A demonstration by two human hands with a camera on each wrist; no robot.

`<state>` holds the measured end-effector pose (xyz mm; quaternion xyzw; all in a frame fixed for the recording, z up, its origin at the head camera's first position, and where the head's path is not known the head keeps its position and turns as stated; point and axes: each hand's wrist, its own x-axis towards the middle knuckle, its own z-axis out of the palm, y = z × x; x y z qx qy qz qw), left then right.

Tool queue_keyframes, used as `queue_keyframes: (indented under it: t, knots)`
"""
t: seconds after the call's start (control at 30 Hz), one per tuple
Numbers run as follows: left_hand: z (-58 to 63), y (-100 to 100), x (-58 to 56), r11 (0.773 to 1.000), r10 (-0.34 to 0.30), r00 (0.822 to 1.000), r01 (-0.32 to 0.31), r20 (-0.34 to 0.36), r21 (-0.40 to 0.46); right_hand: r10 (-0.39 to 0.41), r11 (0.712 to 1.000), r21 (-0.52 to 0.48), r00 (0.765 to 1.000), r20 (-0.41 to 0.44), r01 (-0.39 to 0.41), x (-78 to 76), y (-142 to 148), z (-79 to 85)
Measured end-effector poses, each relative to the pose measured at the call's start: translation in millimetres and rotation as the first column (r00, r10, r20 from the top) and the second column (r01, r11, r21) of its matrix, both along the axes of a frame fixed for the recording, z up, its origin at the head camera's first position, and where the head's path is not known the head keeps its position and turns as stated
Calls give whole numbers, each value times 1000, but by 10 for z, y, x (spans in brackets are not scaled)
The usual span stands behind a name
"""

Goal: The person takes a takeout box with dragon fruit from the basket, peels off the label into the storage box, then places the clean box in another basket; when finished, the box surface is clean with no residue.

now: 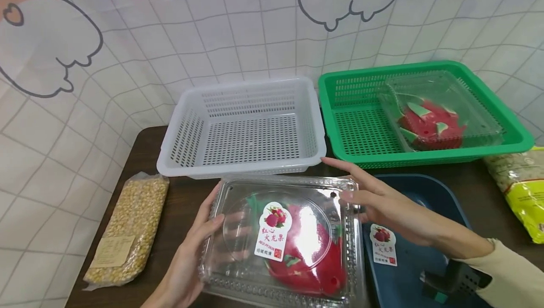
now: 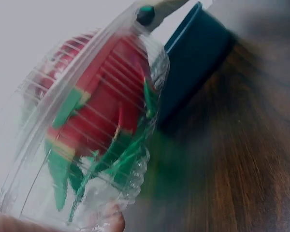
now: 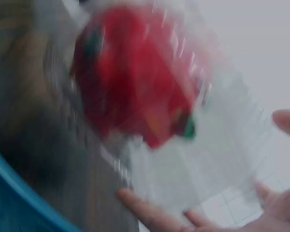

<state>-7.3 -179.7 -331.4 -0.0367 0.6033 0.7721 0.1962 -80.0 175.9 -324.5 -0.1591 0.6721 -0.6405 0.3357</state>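
Holding one clear fruit box, the left hand clamps its nine o'clock edge; the right hand spreads its fingers at two. One of two similar stickers reads "红心火龙果". Around the box: one half-hidden blue tray, three o'clock; one white basket, eleven; one green basket, two; one cut-off yellow bag, nearly three.

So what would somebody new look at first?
Probably the red, green-tipped dragon fruit inside the clear rectangular plastic box held front and centre. Next, maybe the bright green rectangular plastic basket at the back right, beside the white rectangular plastic basket.
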Motion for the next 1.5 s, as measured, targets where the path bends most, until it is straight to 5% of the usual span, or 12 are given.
queue_keyframes:
  t: [0.23, 0.5, 0.8, 1.0, 1.3, 1.5]
  knots:
    - [-103, -57, 38, 996, 81, 997, -81, 15, -30, 20, 999, 28, 991, 136, -24, 157, -196, -15]
    - [-162, -37, 39, 996, 87, 993, -88, 77, 1, -8, 982, 186, 994, 111, -13, 188, -297, -54]
    - [-209, -24, 20, 993, 118, 986, -114, 118, -38, 0, 982, 188, 995, 104, -20, 168, -332, -87]
    - [-234, -34, -36, 991, 105, 989, -95, 106, -92, 15, 980, 196, 998, 55, -26, 156, -297, -141]
    - [-230, -47, -115, 977, 84, 993, -66, 83, -202, 31, 976, 215, 999, 33, -38, -17, -225, -519]
    - [-226, -60, -191, 958, 31, 996, -7, 81, -286, 22, 973, 229, 1000, 0, -21, 2, -288, -285]
